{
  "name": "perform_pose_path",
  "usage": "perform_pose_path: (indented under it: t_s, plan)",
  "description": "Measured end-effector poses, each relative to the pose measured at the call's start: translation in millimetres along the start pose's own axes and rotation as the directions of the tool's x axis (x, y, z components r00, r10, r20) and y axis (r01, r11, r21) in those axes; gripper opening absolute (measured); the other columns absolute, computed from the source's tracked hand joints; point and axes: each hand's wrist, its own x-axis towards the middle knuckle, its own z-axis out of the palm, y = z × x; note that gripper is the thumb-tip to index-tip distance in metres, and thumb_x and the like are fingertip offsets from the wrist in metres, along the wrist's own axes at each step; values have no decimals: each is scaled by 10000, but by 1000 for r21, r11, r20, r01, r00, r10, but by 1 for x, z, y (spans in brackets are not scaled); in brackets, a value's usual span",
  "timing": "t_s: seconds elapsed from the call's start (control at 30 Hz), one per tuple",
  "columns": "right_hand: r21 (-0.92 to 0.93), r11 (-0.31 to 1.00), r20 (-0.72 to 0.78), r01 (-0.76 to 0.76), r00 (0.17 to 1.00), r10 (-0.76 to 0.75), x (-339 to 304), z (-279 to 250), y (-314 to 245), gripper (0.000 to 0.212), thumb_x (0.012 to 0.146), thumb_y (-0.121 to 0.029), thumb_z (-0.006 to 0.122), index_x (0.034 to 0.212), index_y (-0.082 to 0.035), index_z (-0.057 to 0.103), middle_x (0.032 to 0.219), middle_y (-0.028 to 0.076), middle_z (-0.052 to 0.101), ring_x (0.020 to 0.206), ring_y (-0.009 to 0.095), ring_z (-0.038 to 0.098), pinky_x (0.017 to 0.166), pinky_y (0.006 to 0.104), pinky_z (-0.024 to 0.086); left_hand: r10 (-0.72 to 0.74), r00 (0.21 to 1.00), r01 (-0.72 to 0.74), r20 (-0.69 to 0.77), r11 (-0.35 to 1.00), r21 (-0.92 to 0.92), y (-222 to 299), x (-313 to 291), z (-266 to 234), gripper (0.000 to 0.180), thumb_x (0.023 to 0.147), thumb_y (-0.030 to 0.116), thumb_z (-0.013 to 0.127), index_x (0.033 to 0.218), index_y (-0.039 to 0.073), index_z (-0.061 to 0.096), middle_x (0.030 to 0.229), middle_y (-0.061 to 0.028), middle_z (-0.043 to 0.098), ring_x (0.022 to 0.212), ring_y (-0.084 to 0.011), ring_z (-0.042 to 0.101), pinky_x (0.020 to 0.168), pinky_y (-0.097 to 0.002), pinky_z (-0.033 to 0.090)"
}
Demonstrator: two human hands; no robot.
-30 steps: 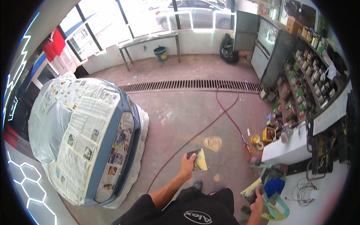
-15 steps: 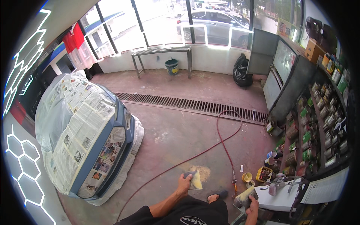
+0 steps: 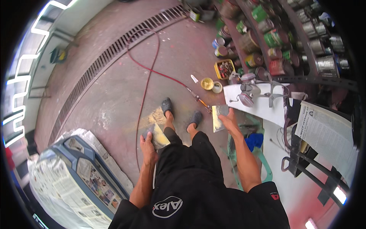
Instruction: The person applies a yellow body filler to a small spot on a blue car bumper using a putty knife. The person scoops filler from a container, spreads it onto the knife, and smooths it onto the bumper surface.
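My left hand (image 3: 148,149) is closed on a flat grey plate (image 3: 160,138) smeared with yellow paste, held low in front of my left thigh. In my right hand (image 3: 230,121) is another thin rectangular plate (image 3: 219,119), with yellow paste along its left side and grey elsewhere. The thumb lies over its near corner. The two plates are apart, one on either side of my legs. Beyond the right plate, an open tub of yellow paste (image 3: 207,83) stands on the floor beside a round lid-like piece (image 3: 217,87).
A red hose (image 3: 152,71) loops over the floor to a fitting near my right foot. A paper-masked car front (image 3: 57,179) stands at lower left. At right are a white panel (image 3: 255,108) with a respirator mask (image 3: 248,93), and shelves of paint cans (image 3: 276,38).
My view has turned right and tilted down, bringing my legs and the white panel into sight. Both hands still hold their plates, and the right plate now shows fully.
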Motion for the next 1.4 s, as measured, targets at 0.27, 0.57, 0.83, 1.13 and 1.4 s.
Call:
perform_pose_path:
  t_s: [0.27,0.57,0.83,1.13,1.4]
  plan:
    - [-117,980,-156,-159,978,140,83,70,39,534,911,-208,700,1357,67,597,1223,331,716,1167,461,705,1006,481,535,-71,983,14,172,950,312,-64,159,83,339,1077,195,663,1360,25,586,1239,-79,685,1100,-174,657,986,-351,535]
    - [-226,973,-236,-54,972,-1,278,199,96,324,953,-121,647,1248,4,697,1119,277,752,1046,483,707,918,544,541,-201,974,138,100,887,440,-246,298,107,283,1095,246,663,1282,49,586,1171,-36,650,1078,-130,575,979,-317,471]
    - [-183,974,-241,-134,967,88,386,263,148,314,962,-95,633,1233,33,725,1081,300,751,1029,485,711,923,542,539,-304,949,253,84,894,371,-282,329,134,343,1084,252,691,1361,73,597,1286,-48,677,1187,-134,618,1052,-326,478]
    - [-91,994,-201,-58,979,39,429,291,171,233,931,-91,647,1104,31,745,967,294,757,920,489,725,847,556,552,-363,931,317,47,865,388,-275,336,143,329,1090,267,684,1344,74,605,1286,-58,693,1186,-142,633,1062,-325,483]
    - [12,983,-216,-182,960,180,417,269,157,347,922,-169,711,1218,4,760,952,164,797,861,254,749,812,399,567,-312,946,241,86,857,455,-282,343,147,291,1103,256,661,1312,62,606,1232,-41,687,1130,-119,612,1011,-299,490]
